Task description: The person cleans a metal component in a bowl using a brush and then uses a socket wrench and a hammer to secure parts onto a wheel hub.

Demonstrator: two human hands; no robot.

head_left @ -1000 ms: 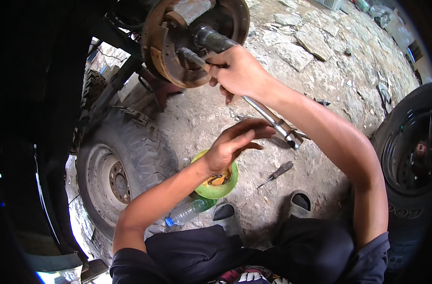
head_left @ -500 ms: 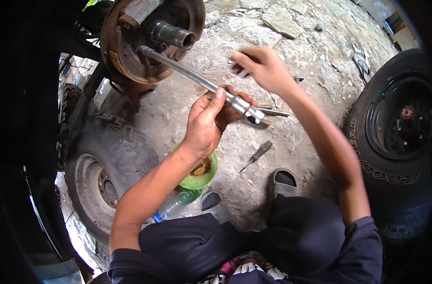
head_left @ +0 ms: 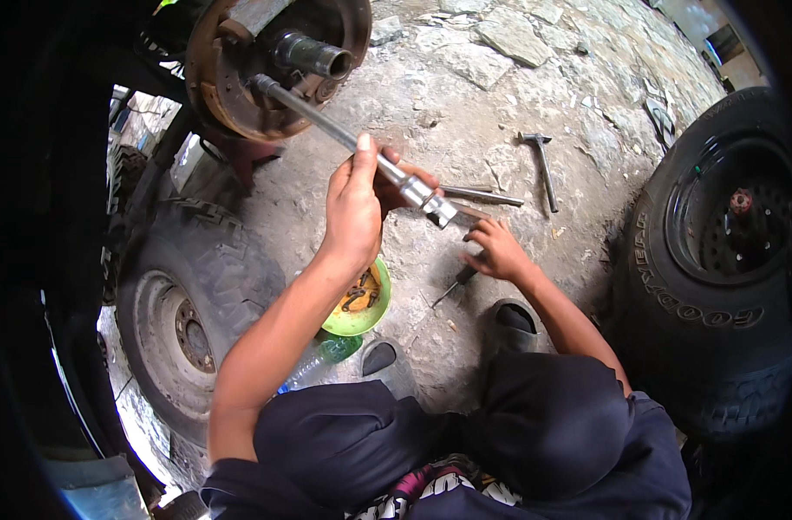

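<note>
My left hand (head_left: 358,199) is wrapped around a long metal socket wrench (head_left: 322,121), thumb lying along its shaft. The wrench's far end meets the rusty brake backing plate (head_left: 218,104), beside a protruding hub spindle (head_left: 313,54). At its near end is a shiny joint with a short bar sticking out. My right hand (head_left: 500,253) is just below that bar, its fingers loosely bent and apart, fingertips at the bar's end. A screwdriver (head_left: 455,286) lies on the ground beneath, partly hidden by my right hand.
A hammer (head_left: 543,169) and metal rods (head_left: 482,195) lie on the rough stone ground. A green bowl (head_left: 358,325) with small metal parts stands near a plastic bottle (head_left: 307,368). Large tyres stand at left (head_left: 240,277) and right (head_left: 647,260); a sandal (head_left: 661,121) lies farther off.
My right hand has swung down from above the wrench to its near end, uncovering the hammer. The left hand and the wrench's near end have shifted slightly left and away from me.
</note>
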